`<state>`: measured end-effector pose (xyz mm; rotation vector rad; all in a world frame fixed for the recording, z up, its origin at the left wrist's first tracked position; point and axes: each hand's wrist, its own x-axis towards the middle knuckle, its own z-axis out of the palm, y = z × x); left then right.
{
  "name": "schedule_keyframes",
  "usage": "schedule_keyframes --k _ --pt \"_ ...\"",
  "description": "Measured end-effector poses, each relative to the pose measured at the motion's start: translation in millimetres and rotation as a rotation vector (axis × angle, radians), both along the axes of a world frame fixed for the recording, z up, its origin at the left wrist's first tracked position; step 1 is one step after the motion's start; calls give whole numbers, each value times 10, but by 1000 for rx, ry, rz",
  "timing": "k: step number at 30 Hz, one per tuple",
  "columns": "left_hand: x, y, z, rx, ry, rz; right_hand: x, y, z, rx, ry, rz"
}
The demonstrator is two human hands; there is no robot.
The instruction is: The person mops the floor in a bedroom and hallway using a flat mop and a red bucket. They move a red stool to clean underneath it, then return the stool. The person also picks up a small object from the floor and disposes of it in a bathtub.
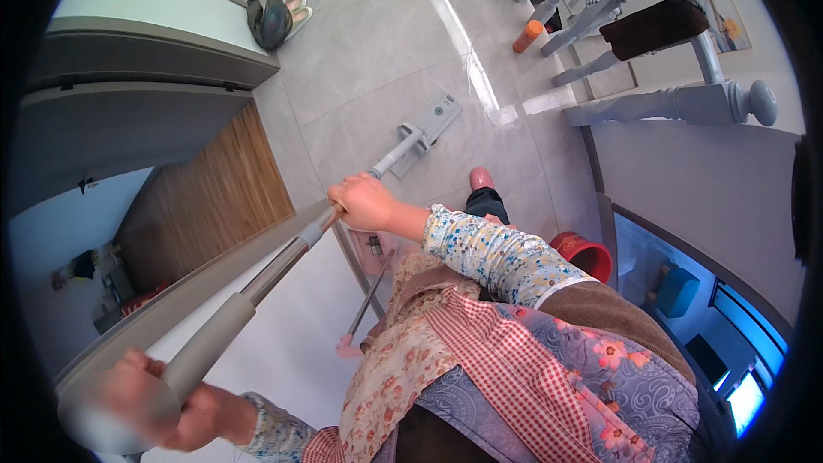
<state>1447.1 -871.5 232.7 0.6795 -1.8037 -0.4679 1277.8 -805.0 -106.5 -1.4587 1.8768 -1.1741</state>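
Observation:
A flat mop's telescopic metal handle (278, 270) runs diagonally from the lower left towards the middle of the picture. My left hand (173, 405) is closed round its grey grip near the top end, which looks large and blurred. Further down the pole, my right hand (368, 202) grips it just above the lower grey section. The mop's grey rectangular head (437, 117) lies on the tiled floor (360, 64), ahead of a pink shoe (481, 179).
Grey balusters (656, 105) and an orange canister (528, 36) stand at the upper right. A red bucket (582, 256) is right of my sleeve. A pink-ended pole (373, 296) leans near the white wall. A dark bag (269, 20) and light shoes (298, 18) lie at the upper left.

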Motion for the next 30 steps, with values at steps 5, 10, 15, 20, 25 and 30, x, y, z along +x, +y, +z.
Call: schedule_keyframes --k 5,10,15,20,25,30 --pt "-59 494 -808 574 -208 142 25 109 -383 -15 33 45" --pt "-339 1186 -1339 1327 -800 -315 -16 258 -817 112 92 122" --pt "-799 864 -2049 275 -1150 -321 144 464 -940 61 165 296" --pt "-545 867 -3061 616 -1680 -120 246 660 -1013 108 100 443" --pt "100 1124 -3825 937 -1739 -35 216 894 -1474 141 -173 217" --pt "630 1168 -3796 1033 -1555 -79 -15 1222 -2158 561 -490 -69"
